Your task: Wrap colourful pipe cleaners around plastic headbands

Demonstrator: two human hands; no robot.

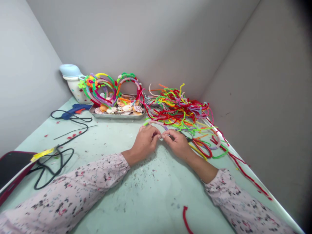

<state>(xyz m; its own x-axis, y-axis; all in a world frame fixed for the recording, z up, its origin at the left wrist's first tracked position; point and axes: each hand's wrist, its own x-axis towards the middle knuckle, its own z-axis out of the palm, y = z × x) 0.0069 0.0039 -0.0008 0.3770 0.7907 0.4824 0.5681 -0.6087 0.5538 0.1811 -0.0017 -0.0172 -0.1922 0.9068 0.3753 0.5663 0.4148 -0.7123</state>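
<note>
Pipe cleaner [165, 136] (pale, thin) pinched between both hands [144, 141].

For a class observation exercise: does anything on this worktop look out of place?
A lone red pipe cleaner lies far from the tangled pipe-cleaner heap, and red snippets litter the worktop near the glue gun.

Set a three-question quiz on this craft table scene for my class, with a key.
1. Which is nearer the red-handled scissors: the left hand or the right hand?
2. True or false: the blue hot glue gun lies inside the shallow metal tray.
3. What fills that tray?

Key: 1. The right hand. 2. False. 3. Pale seashells.
</note>
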